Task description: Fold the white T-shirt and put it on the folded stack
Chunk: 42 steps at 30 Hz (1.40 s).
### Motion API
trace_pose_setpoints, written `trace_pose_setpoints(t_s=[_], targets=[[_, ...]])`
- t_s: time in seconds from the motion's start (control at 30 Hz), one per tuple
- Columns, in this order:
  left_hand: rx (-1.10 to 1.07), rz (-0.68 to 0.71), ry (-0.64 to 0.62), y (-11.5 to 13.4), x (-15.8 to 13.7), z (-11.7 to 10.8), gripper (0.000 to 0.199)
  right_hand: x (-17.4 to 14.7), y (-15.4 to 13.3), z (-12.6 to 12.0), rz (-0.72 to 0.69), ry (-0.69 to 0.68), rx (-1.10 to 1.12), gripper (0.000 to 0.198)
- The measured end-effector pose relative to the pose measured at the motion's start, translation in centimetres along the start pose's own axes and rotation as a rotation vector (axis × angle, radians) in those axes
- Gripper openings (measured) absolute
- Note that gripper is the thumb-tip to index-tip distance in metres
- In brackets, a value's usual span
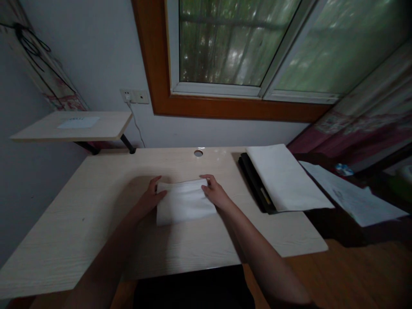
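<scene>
A white sheet of paper [185,205], apparently folded along its far edge, is held over the middle of the pale wooden desk [96,223]. My left hand [153,197] pinches its far left corner, thumb on top and fingers behind. At the far right corner my right hand [215,193] grips the same paper, thumb on the near face and index finger along the top edge. Whether the lower edge touches the desk I cannot tell.
To the right lie black folders [255,184] under a large white sheet [286,178]. Another paper [354,193] rests on a dark surface beyond the desk. A raised shelf [112,122] with a labelled slip [79,122] stands at left. A round cable hole [198,153] is at the back.
</scene>
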State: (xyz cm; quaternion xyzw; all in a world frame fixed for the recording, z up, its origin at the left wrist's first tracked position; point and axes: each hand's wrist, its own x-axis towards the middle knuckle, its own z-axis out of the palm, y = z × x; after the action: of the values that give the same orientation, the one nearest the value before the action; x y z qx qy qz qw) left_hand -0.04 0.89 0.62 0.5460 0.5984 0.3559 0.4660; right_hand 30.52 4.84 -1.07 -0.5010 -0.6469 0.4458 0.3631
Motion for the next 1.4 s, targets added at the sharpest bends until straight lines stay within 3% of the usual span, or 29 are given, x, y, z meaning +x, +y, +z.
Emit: trace_pose_setpoints(t_s=[0.2, 0.33, 0.43, 0.5, 0.63, 0.77, 1.03, 1.2, 1.4], targets=[[0.255, 0.079, 0.238, -0.5, -0.1, 0.3, 0.066, -0.4, -0.9, 0.5, -0.087, 0.163, -0.275, 0.049], [0.503, 0.360, 0.374, 1.0, -1.4, 1.1, 0.052, -1.7, -2.6, 0.4, -0.126, 0.247, -0.447, 0.050], [0.755, 0.582, 0.263, 2.5, -2.8, 3.0, 0.045, -2.7, -4.1, 1.3, -0.238, 0.255, -0.592, 0.049], [0.863, 0.654, 0.141, 2.9, -3.5, 4.7, 0.044, -3.1, -4.7, 2.5, -0.335, 0.186, -0.632, 0.048], [0.949, 0.607, 0.067, 2.1, -3.6, 7.2, 0.048, -3.4, -3.9, 5.4, -0.450, 0.000, -0.699, 0.046], [0.969, 0.538, 0.093, 0.9, -2.9, 7.0, 0.051, -3.3, -2.1, 6.0, -0.395, -0.017, -0.764, 0.054], [0.953, 0.425, 0.103, -0.9, -2.6, 4.2, 0.055, -4.2, -0.9, 3.4, -0.316, -0.004, -0.811, 0.061], [0.930, 0.339, 0.102, -2.5, -2.5, 1.3, 0.055, -4.8, 0.5, 0.9, -0.261, -0.016, -0.786, 0.061], [0.907, 0.392, 0.160, -2.8, -3.7, -1.6, 0.054, -6.5, 0.3, -2.6, -0.318, -0.033, -0.618, 0.056]])
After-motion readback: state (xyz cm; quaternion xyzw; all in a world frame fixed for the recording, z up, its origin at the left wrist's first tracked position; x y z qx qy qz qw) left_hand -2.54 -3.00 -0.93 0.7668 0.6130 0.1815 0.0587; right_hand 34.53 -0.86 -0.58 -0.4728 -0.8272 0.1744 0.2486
